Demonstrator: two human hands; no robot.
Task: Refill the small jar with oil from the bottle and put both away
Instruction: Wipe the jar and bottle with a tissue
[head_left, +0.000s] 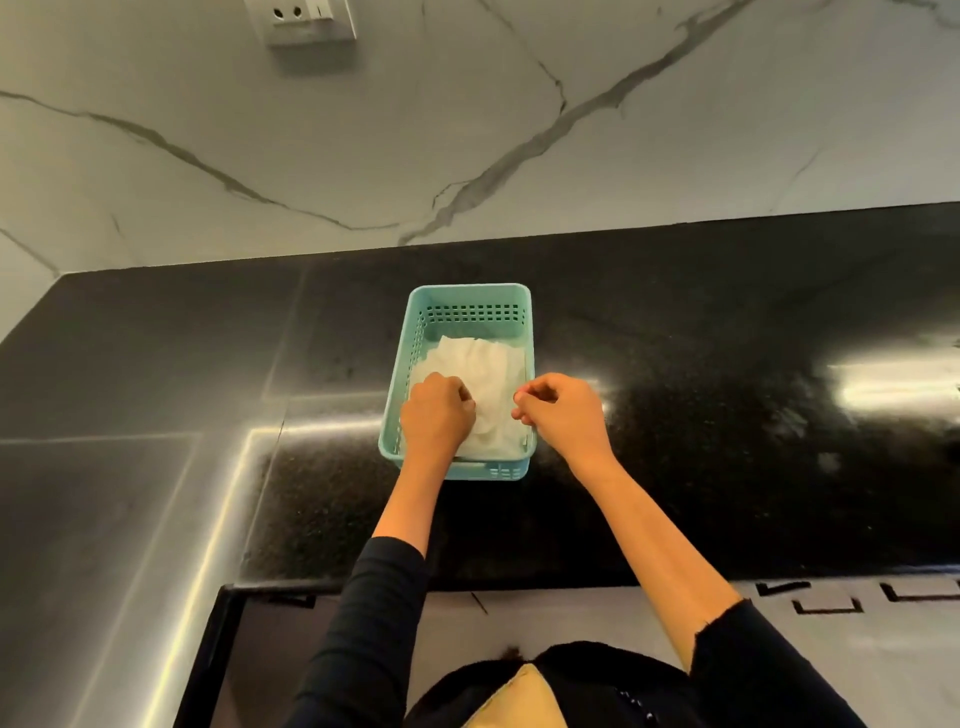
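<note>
A teal plastic basket (415, 332) with perforated walls stands on the black countertop (701, 395). A crumpled white cloth (483, 374) lines its bottom. My left hand (435, 415) is inside the basket at its near left, fingers curled into the cloth. My right hand (558, 413) is at the basket's right rim, its curled fingertips pinching the cloth's right edge. No jar or bottle is in view.
A marble-patterned wall (467, 130) rises behind the counter, with a white socket plate (301, 21) high on it. Bright light glares off the countertop at the right. The counter's front edge (519, 584) runs below my forearms.
</note>
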